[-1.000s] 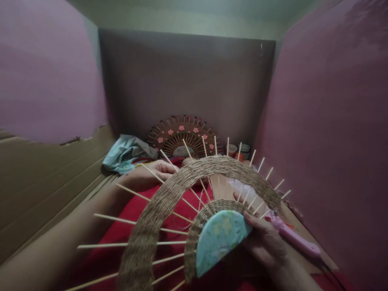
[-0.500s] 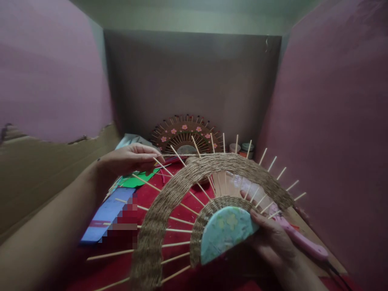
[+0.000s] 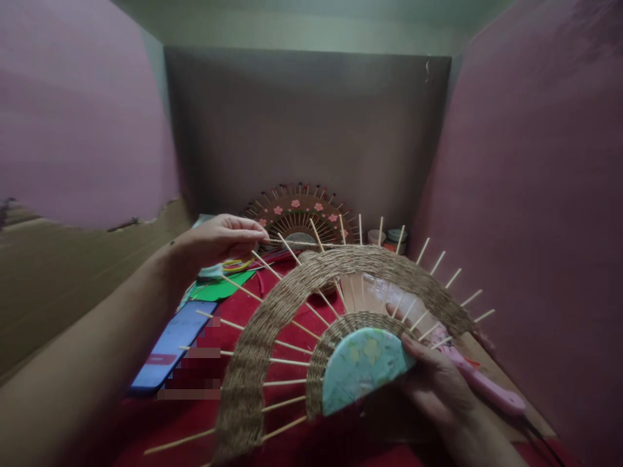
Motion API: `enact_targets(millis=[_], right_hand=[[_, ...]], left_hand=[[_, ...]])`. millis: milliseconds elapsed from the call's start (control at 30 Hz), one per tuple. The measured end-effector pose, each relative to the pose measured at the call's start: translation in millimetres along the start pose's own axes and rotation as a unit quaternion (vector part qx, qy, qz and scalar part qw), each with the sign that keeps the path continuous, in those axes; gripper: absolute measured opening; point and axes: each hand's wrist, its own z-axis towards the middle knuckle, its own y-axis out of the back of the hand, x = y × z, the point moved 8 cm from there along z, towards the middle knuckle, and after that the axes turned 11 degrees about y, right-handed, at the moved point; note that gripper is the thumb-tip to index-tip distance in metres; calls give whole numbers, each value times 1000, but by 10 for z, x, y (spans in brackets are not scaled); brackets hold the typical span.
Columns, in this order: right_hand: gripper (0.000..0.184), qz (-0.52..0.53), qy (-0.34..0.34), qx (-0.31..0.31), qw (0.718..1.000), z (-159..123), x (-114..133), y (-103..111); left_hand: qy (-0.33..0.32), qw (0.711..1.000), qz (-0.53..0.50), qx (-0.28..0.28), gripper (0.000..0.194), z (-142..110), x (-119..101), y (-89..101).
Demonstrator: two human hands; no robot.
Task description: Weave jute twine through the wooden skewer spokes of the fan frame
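A half-round woven fan [image 3: 367, 259] stands tilted in front of me, with twine bands woven over thin wooden sticks and a pale blue, flower-patterned half-disc [image 3: 365, 370] at its base. My right hand [image 3: 433, 376] is closed on the fan at the right end of the half-disc, thumb in front and fingers partly hidden behind. My left hand [image 3: 233, 235] pinches a strand of twine [image 3: 302, 243] at the upper left. The strand runs taut from my fingertips past the stick tips to the top of the outer band.
A pink glue gun [image 3: 487, 383] with a cord lies on a board at right. A phone [image 3: 175, 344] and green sheet [image 3: 221, 287] lie at left on red cloth [image 3: 277, 305]. Behind stand a flowered fan [image 3: 294, 204] and small tubs [image 3: 389, 239]. Pink walls flank both sides.
My left hand has moved from behind the fan out to the left and up, drawing the twine taut. The phone and green sheet have come into view. My right hand keeps its hold.
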Motion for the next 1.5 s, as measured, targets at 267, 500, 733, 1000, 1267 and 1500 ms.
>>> enact_targets(millis=[267, 500, 733, 1000, 1267, 1500], right_hand=[[45, 2, -2, -3, 1000, -10, 3, -5], [51, 20, -13, -2, 1000, -6, -7, -31], [39, 13, -1, 1, 1000, 10, -8, 25], [57, 0, 10, 22, 1000, 4, 17, -60], [61, 23, 0, 3, 1000, 18, 5, -4], [64, 49, 11, -37, 998, 16, 27, -1]], left_hand=[[6, 1000, -15, 22, 15, 77, -69, -108], [-14, 996, 87, 19, 18, 38, -61, -87], [22, 986, 141, 89, 16, 104, 198, -189], [39, 959, 88, 268, 18, -25, 548, -866], [62, 976, 35, 205, 12, 8, 655, -894], [44, 976, 6, 214, 19, -63, 546, -841]])
